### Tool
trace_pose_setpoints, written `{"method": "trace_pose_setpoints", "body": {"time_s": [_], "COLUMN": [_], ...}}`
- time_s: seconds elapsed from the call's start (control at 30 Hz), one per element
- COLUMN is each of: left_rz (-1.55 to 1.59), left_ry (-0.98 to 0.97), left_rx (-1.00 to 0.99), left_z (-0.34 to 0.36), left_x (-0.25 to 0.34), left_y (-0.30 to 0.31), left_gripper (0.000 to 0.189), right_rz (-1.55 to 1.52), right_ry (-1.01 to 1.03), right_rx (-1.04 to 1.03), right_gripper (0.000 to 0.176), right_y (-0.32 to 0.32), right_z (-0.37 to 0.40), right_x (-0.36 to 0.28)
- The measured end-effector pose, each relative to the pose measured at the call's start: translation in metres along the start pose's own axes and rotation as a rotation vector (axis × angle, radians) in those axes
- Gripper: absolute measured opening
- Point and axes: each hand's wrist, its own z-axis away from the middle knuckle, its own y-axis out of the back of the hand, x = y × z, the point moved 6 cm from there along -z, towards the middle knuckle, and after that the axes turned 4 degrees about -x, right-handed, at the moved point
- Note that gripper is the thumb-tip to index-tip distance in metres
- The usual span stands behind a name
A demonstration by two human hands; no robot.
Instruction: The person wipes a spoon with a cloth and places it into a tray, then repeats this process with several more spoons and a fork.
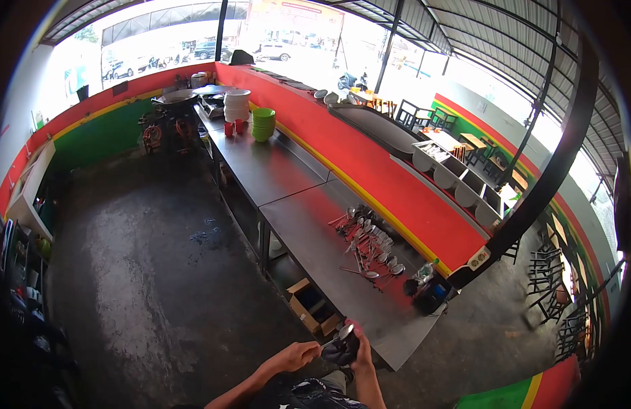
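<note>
My left hand [299, 356] is closed around the handle end of a metal spoon [345, 332]. The spoon's bowl lies against a dark bunched cloth [338, 352], which my right hand [362, 349] grips just beside it. Both hands are low in the view, in front of my body and near the edge of the steel table [308, 238]. On that table lies a loose pile of metal spoons and other cutlery [370, 242], apart from my hands.
A clear bottle [424, 273] and a dark device [432, 297] stand near the table's right end. Green bowls [263, 125], red cups [235, 127] and white bowls [237, 105] sit at the far end. Beneath is an open cardboard box [304, 317]. A red wall [370, 160] runs behind.
</note>
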Motion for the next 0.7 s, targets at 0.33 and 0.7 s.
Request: {"method": "trace_pose_setpoints", "body": {"time_s": [0.33,0.7], "left_rz": [0.519,0.025], "left_ry": [0.182,0.084], "left_rx": [0.285,0.104], "left_z": [-0.02,-0.026], "left_x": [-0.019,-0.04], "left_y": [-0.029,-0.025], "left_gripper": [0.033,0.028], "right_rz": [0.293,1.036], "right_ry": [0.313,0.322], "right_rx": [0.149,0.015], "right_gripper": [0.027,0.035], "right_y": [-0.022,-0.064], "right_z": [0.017,0.02], "right_x": [-0.042,-0.024]}}
